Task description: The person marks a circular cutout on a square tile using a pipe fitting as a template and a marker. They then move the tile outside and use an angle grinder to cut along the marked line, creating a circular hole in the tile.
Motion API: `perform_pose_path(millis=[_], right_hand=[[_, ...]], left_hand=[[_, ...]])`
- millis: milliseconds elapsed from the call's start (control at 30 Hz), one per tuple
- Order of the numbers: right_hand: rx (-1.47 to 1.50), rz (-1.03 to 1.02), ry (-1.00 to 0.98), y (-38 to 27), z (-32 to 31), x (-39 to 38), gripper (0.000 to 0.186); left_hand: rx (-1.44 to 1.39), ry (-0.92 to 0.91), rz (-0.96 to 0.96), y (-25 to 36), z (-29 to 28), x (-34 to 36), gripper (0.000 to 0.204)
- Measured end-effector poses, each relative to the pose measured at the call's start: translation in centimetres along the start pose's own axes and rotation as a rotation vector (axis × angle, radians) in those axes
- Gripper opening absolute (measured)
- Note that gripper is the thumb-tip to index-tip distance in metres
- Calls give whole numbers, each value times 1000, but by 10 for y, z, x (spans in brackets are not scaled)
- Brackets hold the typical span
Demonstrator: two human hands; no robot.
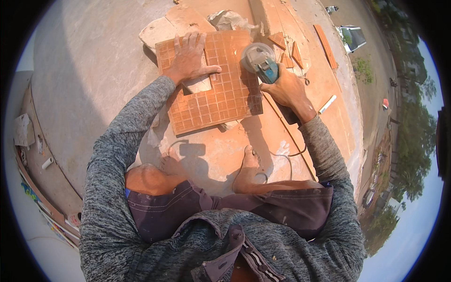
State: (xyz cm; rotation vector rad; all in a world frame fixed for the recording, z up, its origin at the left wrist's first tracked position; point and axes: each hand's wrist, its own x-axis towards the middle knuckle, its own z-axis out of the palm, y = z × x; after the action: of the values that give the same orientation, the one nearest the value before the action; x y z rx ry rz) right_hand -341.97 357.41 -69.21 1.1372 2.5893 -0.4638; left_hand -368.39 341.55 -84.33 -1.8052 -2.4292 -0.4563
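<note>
A square terracotta tile [218, 101] lies tilted on a pale slab, its gridded face up. A rectangular notch is cut into it from the left side. My left hand [189, 61] rests on the tile's upper left with fingers spread, the thumb reaching across the notch. In my right hand [287, 89] is a teal and black angle grinder [268, 70], gripped around its body. The grinder's round, clear-looking guard or disc sits at the tile's upper right edge. Whether the blade touches the tile, or is spinning, I cannot tell.
Cut tile scraps [297, 54] and a long tile strip [325, 46] lie at the right, near a white tube [327, 104]. A cord [292, 155] trails by my bare feet [249, 164]. Crumpled plastic [230, 21] sits behind the tile. The floor's edge runs along the right.
</note>
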Motion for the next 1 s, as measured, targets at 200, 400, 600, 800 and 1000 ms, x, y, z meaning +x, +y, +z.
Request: perform_pose_path(millis=[200,400,600,800,1000], right_hand=[[68,10,46,6,-2,-1,74],[3,7,28,11,-5,2,85],[-6,-14,34,2,-8,-2,80],[-30,-11,10,1,-6,-1,81],[-46,-20,15,0,1,1,82]], left_hand=[[17,8,-3,0,3,-1,128],[21,-3,-2,0,1,-1,127],[17,12,1,0,1,-1,127],[16,13,-2,1,-2,-1,127],[-7,10,2,2,-5,0,126]])
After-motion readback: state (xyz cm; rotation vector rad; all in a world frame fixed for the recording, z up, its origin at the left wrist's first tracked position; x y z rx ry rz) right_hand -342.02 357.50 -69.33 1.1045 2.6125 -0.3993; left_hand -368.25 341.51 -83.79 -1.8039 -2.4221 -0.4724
